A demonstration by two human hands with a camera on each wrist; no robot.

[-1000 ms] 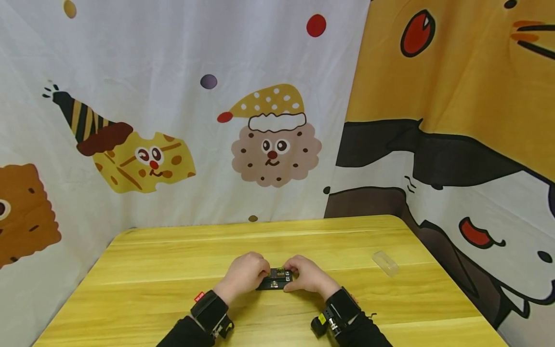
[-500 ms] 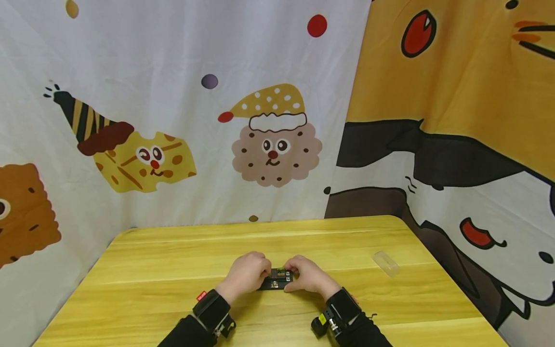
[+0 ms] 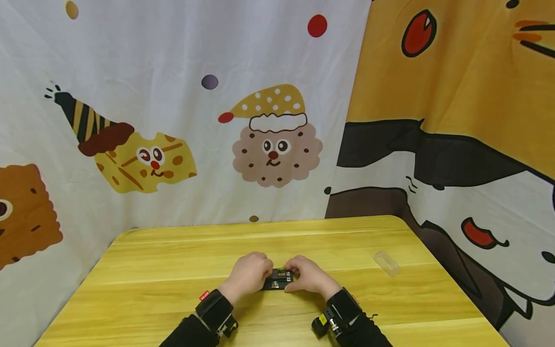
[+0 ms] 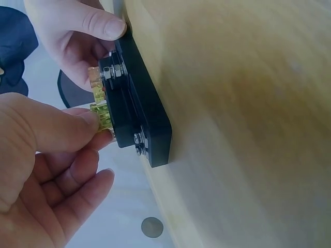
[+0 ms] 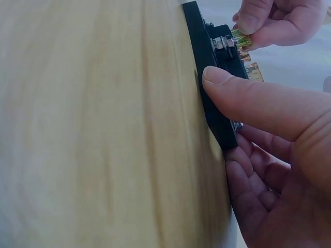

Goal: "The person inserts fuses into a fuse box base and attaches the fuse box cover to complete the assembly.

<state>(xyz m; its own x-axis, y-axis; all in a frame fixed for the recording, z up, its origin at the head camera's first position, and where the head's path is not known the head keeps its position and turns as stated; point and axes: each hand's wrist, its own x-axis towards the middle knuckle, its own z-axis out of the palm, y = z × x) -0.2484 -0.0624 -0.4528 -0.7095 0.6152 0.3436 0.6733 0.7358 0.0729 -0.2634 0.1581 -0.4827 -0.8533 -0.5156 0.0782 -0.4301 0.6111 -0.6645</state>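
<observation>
Sleeves and wrist bands: two dark sleeves (image 3: 191,335) are entering at the bottom centre of the head view, each with a black wrist band (image 3: 212,307) strapped on.
Left hand: the left hand (image 3: 248,275) is sitting low in the middle of the head view, its thumb and forefinger pinching a small yellow-green fuse (image 4: 102,114) that is standing in the top of the black block; the other fingers are lying loosely curled below it.
Right hand: the right hand (image 3: 307,276) is resting just right of the left one, gripping the black block, its thumb (image 5: 248,98) pressing on the block's near edge and its fingers curling around the far side.
Black block: the black block (image 3: 278,280) is lying flat on the table between the two hands, at the lower centre of the head view, showing small metal screws (image 4: 138,138) on its top; a second, amber fuse (image 4: 94,77) is standing in it beside the yellow-green one.
Table: the yellow wooden table (image 3: 151,270) is filling the lower part of the head view.
Clear case: a small clear plastic case (image 3: 385,263) is lying on the table at the right, well apart from the hands.
Backdrop: a cartoon-printed cloth (image 3: 273,140) is hanging behind the table, filling the upper part of the frame.
</observation>
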